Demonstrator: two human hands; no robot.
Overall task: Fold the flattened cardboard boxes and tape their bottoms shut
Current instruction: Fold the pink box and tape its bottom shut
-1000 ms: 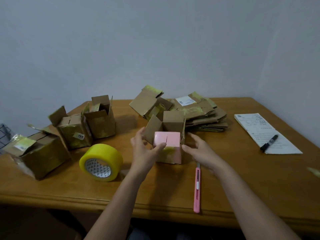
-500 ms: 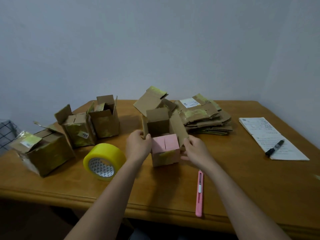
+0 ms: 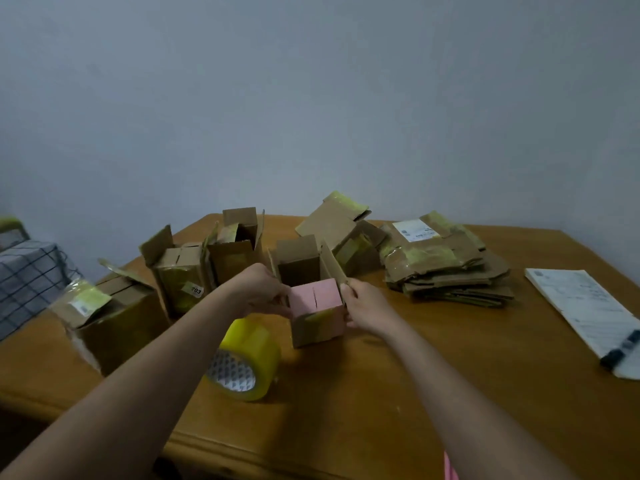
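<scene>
A: Where are the hands?

B: Both reach in from the lower edge toward the middle of the frame. The left hand (image 3: 263, 289) comes from the lower left, forearm angled up and to the right, its fingers curled against the left side of the small box (image 3: 317, 311). The right hand (image 3: 367, 308) comes from the lower right and grips the box's right side, thumb up by the top edge.

A: And the box itself?

B: It stands on the wooden table (image 3: 381, 393) at centre frame. Two pink flaps (image 3: 313, 296) are folded down on its near side, meeting at a seam; the far flaps stand upright.

A: What else is around?

B: A roll of yellow tape (image 3: 247, 358) lies on its side just below and left of the box. Three folded boxes (image 3: 180, 271) sit at left of centre. A stack of flattened boxes (image 3: 446, 268) lies right of centre. At the far right, a paper sheet (image 3: 581, 306) with a dark marker (image 3: 621, 348) on it.
</scene>
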